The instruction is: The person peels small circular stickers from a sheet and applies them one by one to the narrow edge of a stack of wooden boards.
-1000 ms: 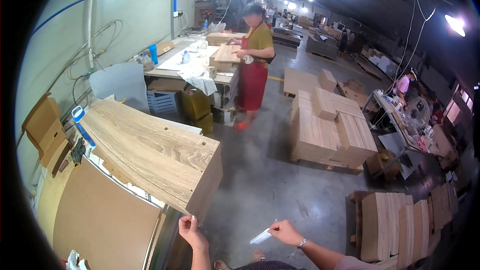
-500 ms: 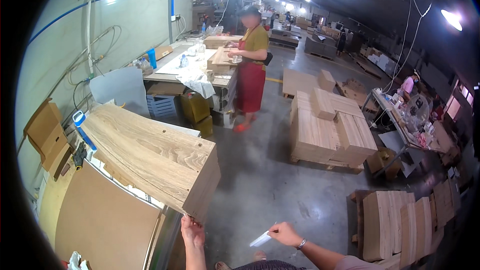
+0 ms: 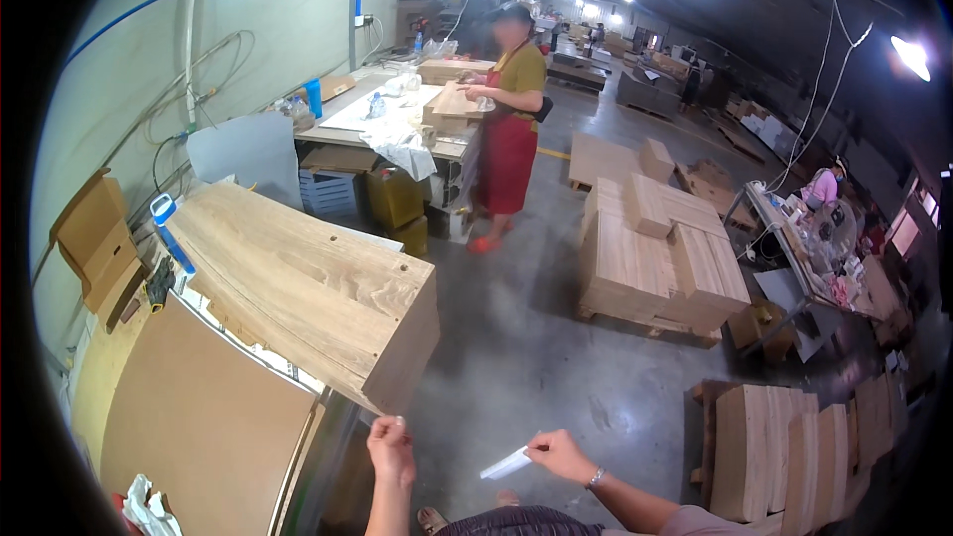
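Observation:
In my right hand [image 3: 561, 457] a thin white strip [image 3: 504, 464] is pinched, slanting down to the left over the floor; I cannot tell its exact kind. My left hand [image 3: 391, 450] is raised with its fingers curled in a pinch. Whatever it holds, if anything, is too small to make out. It is just below the near corner of a stack of wood-grain panels [image 3: 308, 278], apart from it. Small dark holes show near the edge of the top panel.
Left of the stack lie a blue-handled tool [image 3: 174, 235], an open cardboard box [image 3: 97, 248] and a brown board [image 3: 199, 407]. A co-worker in a red apron [image 3: 507, 164] stands at a cluttered workbench [image 3: 452, 146]. Pallets of panels [image 3: 645, 258] stand to the right, more panels [image 3: 759, 447] nearer.
My left hand has come away from the panel's corner, slightly to the right, fingers now curled. The right hand still holds the strip, and the view has shifted slightly.

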A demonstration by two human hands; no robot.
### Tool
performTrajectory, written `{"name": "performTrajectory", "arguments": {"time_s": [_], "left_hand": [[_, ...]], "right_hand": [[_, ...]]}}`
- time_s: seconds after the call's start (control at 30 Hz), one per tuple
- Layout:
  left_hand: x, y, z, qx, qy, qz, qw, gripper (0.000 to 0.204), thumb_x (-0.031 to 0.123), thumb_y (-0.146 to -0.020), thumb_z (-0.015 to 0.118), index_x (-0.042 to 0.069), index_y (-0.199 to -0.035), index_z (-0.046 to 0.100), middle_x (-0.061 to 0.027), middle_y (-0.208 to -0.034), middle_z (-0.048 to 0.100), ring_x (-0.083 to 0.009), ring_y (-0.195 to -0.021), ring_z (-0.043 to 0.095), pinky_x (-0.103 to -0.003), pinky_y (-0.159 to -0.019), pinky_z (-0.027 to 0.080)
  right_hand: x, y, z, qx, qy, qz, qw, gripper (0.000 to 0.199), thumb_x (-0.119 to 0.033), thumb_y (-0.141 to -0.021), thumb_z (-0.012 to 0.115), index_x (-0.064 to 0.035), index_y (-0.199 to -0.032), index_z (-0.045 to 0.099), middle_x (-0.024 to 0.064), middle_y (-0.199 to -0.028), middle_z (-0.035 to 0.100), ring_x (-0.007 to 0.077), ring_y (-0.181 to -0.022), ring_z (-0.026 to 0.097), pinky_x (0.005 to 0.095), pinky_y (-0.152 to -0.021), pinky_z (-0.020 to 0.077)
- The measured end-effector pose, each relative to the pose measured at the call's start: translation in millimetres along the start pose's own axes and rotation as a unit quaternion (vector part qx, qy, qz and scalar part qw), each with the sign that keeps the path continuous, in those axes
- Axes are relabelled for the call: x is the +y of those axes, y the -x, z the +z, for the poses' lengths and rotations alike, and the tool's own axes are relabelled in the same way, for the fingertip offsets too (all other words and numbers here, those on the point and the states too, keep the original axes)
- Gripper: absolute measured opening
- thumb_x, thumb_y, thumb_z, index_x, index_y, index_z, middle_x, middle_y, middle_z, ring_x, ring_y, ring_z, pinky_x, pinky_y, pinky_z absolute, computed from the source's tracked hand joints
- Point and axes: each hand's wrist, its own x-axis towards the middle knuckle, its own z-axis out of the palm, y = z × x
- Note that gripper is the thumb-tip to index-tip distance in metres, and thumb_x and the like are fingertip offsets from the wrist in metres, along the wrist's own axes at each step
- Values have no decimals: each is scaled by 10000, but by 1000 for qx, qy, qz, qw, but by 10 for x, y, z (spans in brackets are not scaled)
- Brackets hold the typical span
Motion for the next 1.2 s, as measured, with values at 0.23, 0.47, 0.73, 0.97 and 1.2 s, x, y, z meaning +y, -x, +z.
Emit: {"name": "performTrajectory", "arguments": {"time_s": [0.23, 0.47, 0.73, 0.97, 1.2], "left_hand": [[126, 836, 525, -233, -341, -59, 909, 231, 113, -900, 677, -30, -1082, 677, -53, -937, 692, -87, -870, 597, -246, -761, 472], [349, 1008, 617, -126, -370, 30, 920, 156, 59, -866, 678, -60, -961, 712, -32, -796, 680, -62, -686, 566, -219, -613, 453], [287, 1261, 541, 7, -431, 98, 897, 192, 89, -885, 661, -91, -949, 680, -42, -803, 654, -76, -711, 567, -219, -634, 453], [338, 1363, 619, 12, -411, 153, 898, 197, 107, -960, 586, -75, -953, 663, -20, -788, 639, -58, -706, 545, -216, -618, 433], [652, 1272, 279, -106, -377, 80, 916, 251, 135, -983, 552, -91, -1051, 639, -62, -885, 654, -108, -818, 571, -248, -747, 457]], "right_hand": [[-705, -178, -20, -46, -140, -41, 988, 177, -129, -873, 658, 23, -955, 695, 44, -763, 677, 99, -732, 594, 268, -658, 471], [-917, -351, 46, -103, -173, -125, 972, 153, -96, -869, 655, 21, -962, 686, 36, -805, 656, 73, -713, 576, 258, -615, 461], [-1254, -101, 146, -66, 29, -324, 943, 463, -167, -789, 726, -44, -1215, 590, 136, -1117, 584, 288, -942, 631, 363, -779, 532], [-1120, 136, 768, -115, -7, -315, 942, 759, -111, -740, 744, -32, -1416, 408, 186, -1387, 444, 346, -1268, 480, 394, -1028, 448], [-1215, 222, 1211, -2, -82, -297, 951, 638, 27, -754, 642, -17, -1364, 462, 166, -1358, 464, 332, -1194, 547, 366, -950, 498]]}}
